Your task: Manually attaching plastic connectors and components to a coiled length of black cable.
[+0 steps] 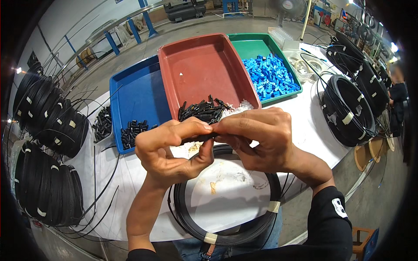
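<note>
My left hand [172, 150] and right hand [261, 139] each grip shut on the black connector [198, 138]; I should press squarely, above the cable coil [226, 226].

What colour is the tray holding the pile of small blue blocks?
Green tray, seen in the head view.

1. Both hands, the left hand [172, 150] at centre frame and the right hand [261, 137] beside it, are bare: no gloves, rings or watch.
2. Black sleeves are pushed up, leaving the forearms uncovered.
3. The right sleeve [331, 222], lower right of the frame, carries a small white patch.
4. Blue jeans [196, 250] show at the bottom edge.
</note>
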`<move>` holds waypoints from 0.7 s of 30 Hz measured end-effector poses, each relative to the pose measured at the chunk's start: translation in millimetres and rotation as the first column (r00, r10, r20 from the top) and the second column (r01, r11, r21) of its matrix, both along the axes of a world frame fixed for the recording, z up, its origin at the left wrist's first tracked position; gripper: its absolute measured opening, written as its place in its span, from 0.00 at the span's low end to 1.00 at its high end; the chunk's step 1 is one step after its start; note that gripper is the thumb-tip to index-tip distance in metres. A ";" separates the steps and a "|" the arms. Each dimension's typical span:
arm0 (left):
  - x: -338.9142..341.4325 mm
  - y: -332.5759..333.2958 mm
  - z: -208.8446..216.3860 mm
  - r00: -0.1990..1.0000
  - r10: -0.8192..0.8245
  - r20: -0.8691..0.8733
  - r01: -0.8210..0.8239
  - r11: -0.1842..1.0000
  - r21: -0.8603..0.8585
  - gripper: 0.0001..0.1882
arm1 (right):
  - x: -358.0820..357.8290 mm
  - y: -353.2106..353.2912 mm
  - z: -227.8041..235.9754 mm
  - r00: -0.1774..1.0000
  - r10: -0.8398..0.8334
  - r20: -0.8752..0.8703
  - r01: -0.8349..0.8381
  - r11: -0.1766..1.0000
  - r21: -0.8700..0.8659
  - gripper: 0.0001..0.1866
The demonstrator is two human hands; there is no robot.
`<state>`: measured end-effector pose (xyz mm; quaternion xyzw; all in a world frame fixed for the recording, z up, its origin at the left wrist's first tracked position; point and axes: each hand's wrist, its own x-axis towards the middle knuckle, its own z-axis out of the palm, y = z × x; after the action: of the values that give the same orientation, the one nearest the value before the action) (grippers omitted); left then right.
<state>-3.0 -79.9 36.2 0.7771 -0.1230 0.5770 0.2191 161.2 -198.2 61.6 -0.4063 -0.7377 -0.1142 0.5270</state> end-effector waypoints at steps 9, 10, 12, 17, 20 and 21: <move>-5.7 -20.9 15.1 0.992 0.086 -0.096 -0.087 0.996 -0.010 0.26 | 2.2 -15.3 9.7 0.996 -0.013 0.089 0.012 1.000 0.007 0.14; -6.3 -19.4 14.3 0.988 0.103 -0.117 -0.102 0.995 0.021 0.24 | 2.9 -15.1 12.7 0.996 -0.009 0.086 0.012 0.999 -0.030 0.14; -1.2 -19.8 11.0 0.995 0.066 -0.071 -0.071 0.996 -0.059 0.24 | 4.5 -16.5 13.7 1.000 0.016 -0.008 -0.017 0.974 -0.224 0.15; -2.2 -6.0 2.7 0.994 0.064 -0.091 -0.078 0.985 -0.157 0.27 | 12.4 -22.9 27.9 0.996 -0.045 0.074 0.064 0.962 -0.266 0.20; -7.1 0.5 7.0 0.998 0.026 -0.051 -0.036 0.977 -0.211 0.27 | 13.4 -24.6 29.3 0.999 -0.027 0.041 0.041 0.914 -0.404 0.20; -8.2 2.8 7.4 0.999 0.025 -0.041 -0.032 0.981 -0.190 0.27 | 12.2 -24.1 29.0 0.999 -0.043 -0.010 0.035 0.912 -0.409 0.17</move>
<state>-11.2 -77.1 43.6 0.7653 -0.0518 0.5740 0.2866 173.3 -222.3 90.5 -0.5233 -0.7319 0.0360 0.4349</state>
